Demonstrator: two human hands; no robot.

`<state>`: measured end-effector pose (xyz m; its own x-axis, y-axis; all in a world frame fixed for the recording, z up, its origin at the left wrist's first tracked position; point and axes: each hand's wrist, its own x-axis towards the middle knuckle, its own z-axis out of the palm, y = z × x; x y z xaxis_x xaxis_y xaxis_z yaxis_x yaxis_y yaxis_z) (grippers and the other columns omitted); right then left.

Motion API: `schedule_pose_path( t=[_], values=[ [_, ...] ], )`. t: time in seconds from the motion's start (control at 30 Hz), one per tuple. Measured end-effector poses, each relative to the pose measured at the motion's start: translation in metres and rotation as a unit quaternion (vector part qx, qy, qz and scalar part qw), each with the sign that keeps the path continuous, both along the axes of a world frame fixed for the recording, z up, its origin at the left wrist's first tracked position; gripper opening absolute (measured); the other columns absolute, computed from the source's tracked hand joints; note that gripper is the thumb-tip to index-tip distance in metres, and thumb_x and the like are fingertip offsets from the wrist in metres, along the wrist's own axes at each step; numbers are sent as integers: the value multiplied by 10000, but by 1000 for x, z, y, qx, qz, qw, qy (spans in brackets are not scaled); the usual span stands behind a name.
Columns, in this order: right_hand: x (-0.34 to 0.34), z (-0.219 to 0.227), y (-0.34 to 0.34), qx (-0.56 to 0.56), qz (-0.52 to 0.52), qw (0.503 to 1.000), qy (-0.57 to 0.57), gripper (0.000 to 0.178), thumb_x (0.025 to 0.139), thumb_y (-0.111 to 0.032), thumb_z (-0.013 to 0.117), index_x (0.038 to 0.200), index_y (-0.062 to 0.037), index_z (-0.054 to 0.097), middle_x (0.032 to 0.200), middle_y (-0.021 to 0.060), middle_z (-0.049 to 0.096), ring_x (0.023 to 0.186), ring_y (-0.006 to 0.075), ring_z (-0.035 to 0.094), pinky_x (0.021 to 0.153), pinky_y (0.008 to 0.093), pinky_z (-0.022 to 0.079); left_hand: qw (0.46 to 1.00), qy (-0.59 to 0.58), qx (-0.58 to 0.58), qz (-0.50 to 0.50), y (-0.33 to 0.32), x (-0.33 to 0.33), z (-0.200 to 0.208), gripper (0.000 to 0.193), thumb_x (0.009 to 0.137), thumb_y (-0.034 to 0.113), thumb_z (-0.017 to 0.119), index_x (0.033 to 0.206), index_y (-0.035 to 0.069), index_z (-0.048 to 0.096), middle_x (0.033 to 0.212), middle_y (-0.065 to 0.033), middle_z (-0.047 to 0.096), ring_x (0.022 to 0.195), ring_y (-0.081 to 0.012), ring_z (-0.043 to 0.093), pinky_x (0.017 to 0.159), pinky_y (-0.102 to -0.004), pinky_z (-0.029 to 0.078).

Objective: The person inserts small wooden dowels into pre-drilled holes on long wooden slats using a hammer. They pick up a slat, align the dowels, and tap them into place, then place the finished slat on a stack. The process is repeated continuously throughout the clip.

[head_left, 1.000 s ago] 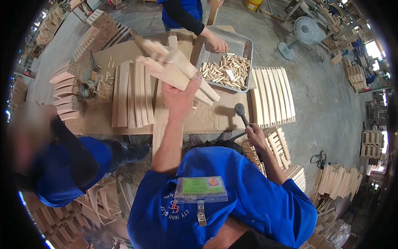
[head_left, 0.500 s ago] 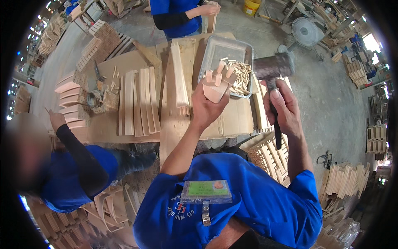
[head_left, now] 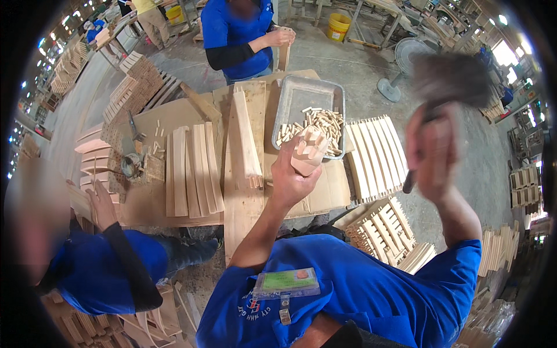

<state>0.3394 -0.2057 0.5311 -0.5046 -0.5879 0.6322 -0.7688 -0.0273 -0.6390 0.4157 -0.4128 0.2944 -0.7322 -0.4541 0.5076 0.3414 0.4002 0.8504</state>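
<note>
My left hand (head_left: 293, 182) is wrapped round a pale wooden piece (head_left: 306, 162), with short dowels (head_left: 313, 141) standing out of its upper end. Just beyond it lies a metal tray (head_left: 310, 91) holding a heap of loose wooden dowels (head_left: 325, 123). Out to the right, my right hand (head_left: 432, 151) grips a mallet (head_left: 449, 81) by its dark handle. Hand and mallet are smeared by motion. The mallet's head is raised, well apart from the wooden piece.
Curved wooden slats (head_left: 194, 168) lie on the cardboard-covered table, beside a long wooden piece (head_left: 246, 136). More slats (head_left: 377, 153) are stacked right of the tray. One co-worker (head_left: 238, 40) stands across the table, another (head_left: 110, 249) at left. A fan (head_left: 409, 55) stands far right.
My right hand has swung the mallet outward to the right, away from the wooden piece. My left hand has lowered slightly, still holding the piece. The left co-worker's hand has come down.
</note>
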Motion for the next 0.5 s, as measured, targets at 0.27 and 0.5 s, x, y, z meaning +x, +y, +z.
schedule_pose_path(
  t=[0.27, 0.5],
  values=[
    [13, 6, 8, 182, -66, 971, -139, 383, 1084, -198, 601, 1412, -2, 582, 761, 95, 626, 666, 164, 591, 647, 334, 498, 999, -8, 28, -41, -7, 6, 4, 691, 776, 80, 841, 1391, 8, 533, 1138, -170, 726, 1018, -252, 741, 881, -366, 594],
    [5, -30, -6, 254, -5, 966, 44, 351, 1016, -167, 655, 1329, -13, 618, 923, 226, 692, 814, 378, 682, 712, 445, 541, 999, -45, 0, -21, -14, 5, 7, 657, 788, 87, 856, 1362, 3, 547, 1085, -158, 736, 996, -224, 743, 856, -367, 594]
  ],
)
